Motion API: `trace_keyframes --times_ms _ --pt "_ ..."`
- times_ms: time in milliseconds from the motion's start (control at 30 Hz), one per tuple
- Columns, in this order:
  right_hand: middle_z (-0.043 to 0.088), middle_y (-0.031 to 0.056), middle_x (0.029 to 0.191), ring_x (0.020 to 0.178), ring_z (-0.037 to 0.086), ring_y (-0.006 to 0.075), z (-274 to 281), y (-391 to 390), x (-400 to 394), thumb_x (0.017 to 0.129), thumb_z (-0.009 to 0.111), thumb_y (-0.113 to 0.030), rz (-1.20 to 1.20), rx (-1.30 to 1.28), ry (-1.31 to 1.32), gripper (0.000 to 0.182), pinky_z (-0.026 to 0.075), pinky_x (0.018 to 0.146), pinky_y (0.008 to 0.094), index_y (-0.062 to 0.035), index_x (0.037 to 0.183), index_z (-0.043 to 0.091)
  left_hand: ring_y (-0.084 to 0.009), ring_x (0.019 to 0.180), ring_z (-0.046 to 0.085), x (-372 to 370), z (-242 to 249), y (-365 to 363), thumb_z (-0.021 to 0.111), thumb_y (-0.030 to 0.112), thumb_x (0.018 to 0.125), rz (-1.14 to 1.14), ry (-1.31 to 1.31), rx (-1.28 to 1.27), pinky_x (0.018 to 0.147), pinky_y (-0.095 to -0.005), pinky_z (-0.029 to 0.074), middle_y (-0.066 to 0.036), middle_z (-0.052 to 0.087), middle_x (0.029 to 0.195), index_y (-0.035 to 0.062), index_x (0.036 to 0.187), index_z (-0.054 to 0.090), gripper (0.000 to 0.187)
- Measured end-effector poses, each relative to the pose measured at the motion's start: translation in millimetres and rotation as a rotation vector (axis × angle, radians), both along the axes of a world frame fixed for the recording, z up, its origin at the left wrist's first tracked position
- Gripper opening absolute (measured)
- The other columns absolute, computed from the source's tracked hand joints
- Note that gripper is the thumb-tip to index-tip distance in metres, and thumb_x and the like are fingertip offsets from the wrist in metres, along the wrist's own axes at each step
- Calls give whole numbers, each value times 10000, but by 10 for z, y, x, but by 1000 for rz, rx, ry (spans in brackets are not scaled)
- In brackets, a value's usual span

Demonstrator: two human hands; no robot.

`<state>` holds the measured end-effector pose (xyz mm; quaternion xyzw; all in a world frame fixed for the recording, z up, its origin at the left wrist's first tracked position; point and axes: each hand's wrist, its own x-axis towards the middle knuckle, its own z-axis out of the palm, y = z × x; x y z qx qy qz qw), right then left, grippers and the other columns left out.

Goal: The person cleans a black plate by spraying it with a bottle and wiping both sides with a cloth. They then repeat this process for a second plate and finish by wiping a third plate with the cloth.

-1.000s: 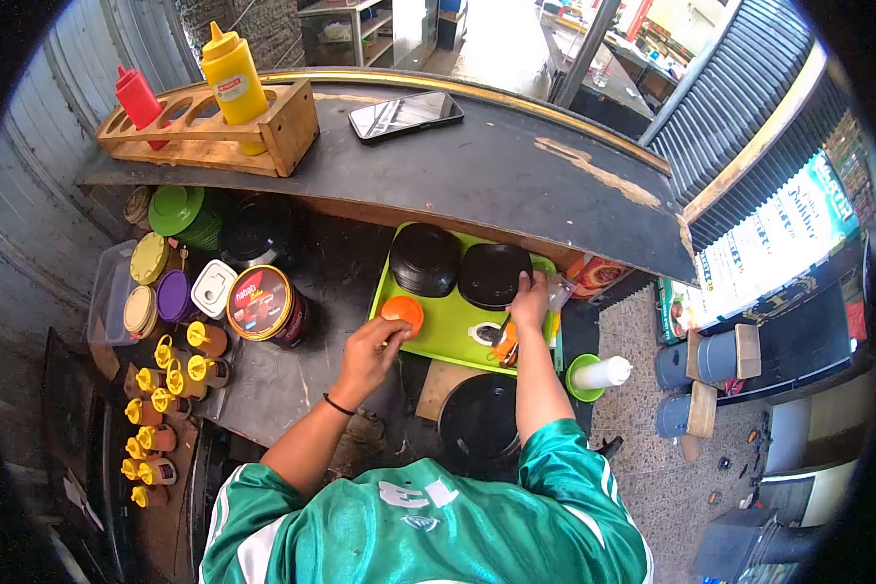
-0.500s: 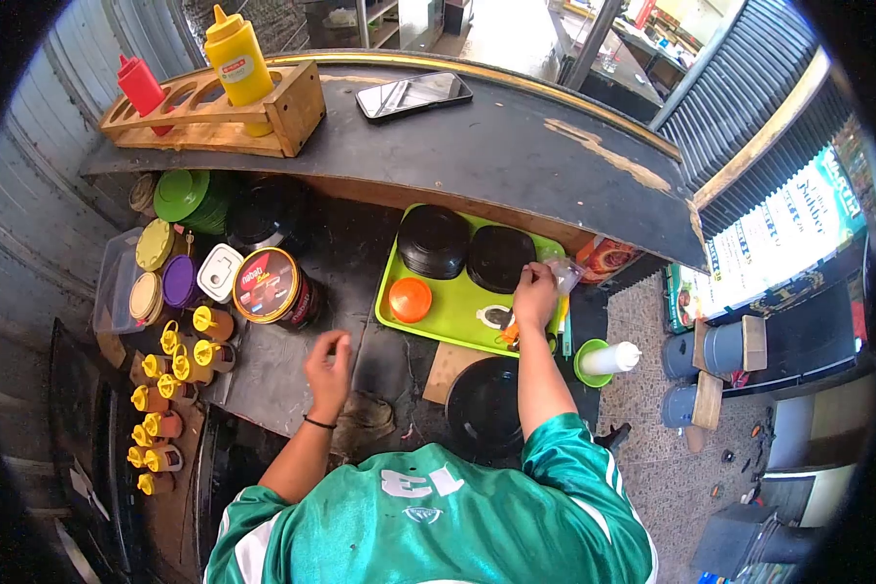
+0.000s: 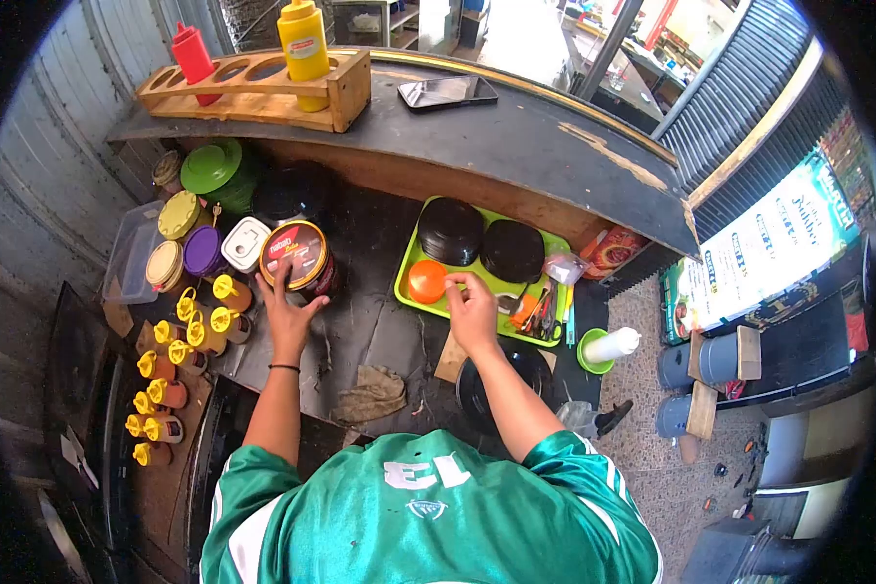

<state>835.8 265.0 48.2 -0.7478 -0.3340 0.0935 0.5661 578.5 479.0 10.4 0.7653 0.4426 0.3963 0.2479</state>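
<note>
My left hand [image 3: 288, 316] reaches to the round tub [image 3: 297, 255] with the red and brown lid. Its fingers are spread, with some fingertips on or just over the lid's near edge. My right hand [image 3: 472, 311] is closed in a pinch at the near edge of the green tray [image 3: 409, 297], beside the orange bowl [image 3: 426, 281]. What the pinch holds, if anything, is too small to make out. Two stacks of black dishes [image 3: 450, 232] stand at the tray's back. Small utensils [image 3: 545, 313] and a clear plastic bag [image 3: 565, 269] lie at its right.
Several yellow-capped squeeze bottles [image 3: 204, 333] stand left, near lidded containers [image 3: 202, 251]. A brown cloth [image 3: 370, 393] lies before me. A white bottle [image 3: 613, 345] leans in a green cup [image 3: 592, 362] at right. The raised shelf [image 3: 516, 146] holds a phone [image 3: 448, 91] and a wooden bottle rack [image 3: 350, 92].
My left hand has moved forward and left to the tub, its fingers opening out. My right hand has come left from the tray's right end to beside the orange bowl. The camera view has shifted.
</note>
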Motion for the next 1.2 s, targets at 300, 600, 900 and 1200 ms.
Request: trace_keyframes --times_ms 300,600,900,1200 --pt "743 130 994 838 728 319 161 -447 -818 1006 668 -233 202 -251 -104 188 567 750 416 -65 1068 724 -403 1438 478 -63 -98 262 941 76 691 -46 -55 142 1190 -449 433 -180 428 1592 201 1452 564 858" --pt "727 141 1071 966 709 369 -107 -554 -1394 1020 628 -255 434 -358 -64 214 562 840 455 -77 1086 727 -413 1481 451 -433 -230 -45 919 154 799 37 -134 130 1170 -437 427 -247 349 1672 121 1360 645 625" --pt "715 139 1050 985 699 367 -220 -236 -1687 995 649 -260 513 -343 -83 216 561 833 469 -79 1088 723 -402 1483 450 -1111 -212 -594 861 71 857 68 -187 119 1197 -431 383 -254 392 1644 16 1259 671 448" --pt "619 134 1385 1325 555 349 -472 -414 -1761 914 757 -311 584 -506 -470 363 494 1057 492 -127 1222 701 -203 983 638 -1608 -177 -916 749 66 933 319 -95 -88 856 -327 551 -126 636 1178 1 1047 631 177"
